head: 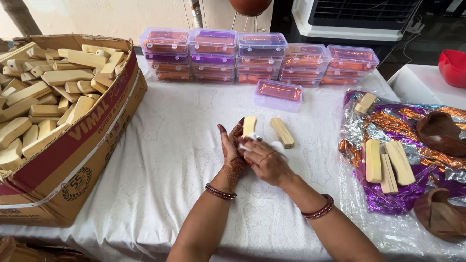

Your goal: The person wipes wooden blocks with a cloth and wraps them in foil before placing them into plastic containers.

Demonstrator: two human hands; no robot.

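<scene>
My left hand [232, 146], patterned with henna, holds a pale wooden block [249, 125] upright over the white cloth-covered table [179, 160]. My right hand [265, 161] presses a small white piece of cloth or paper [247, 144] against the block's lower part. A second wooden block [282, 132] lies flat on the table just right of my hands. Dark red bangles circle both wrists.
A large cardboard box [80, 156] full of wooden blocks stands at the left. Stacked clear plastic boxes [257, 56] with purple-orange contents line the back, one [278, 93] in front. At the right, shiny foil [400, 143] carries several blocks and brown clay bowls [442, 132]. A red bowl [463, 67] sits far right.
</scene>
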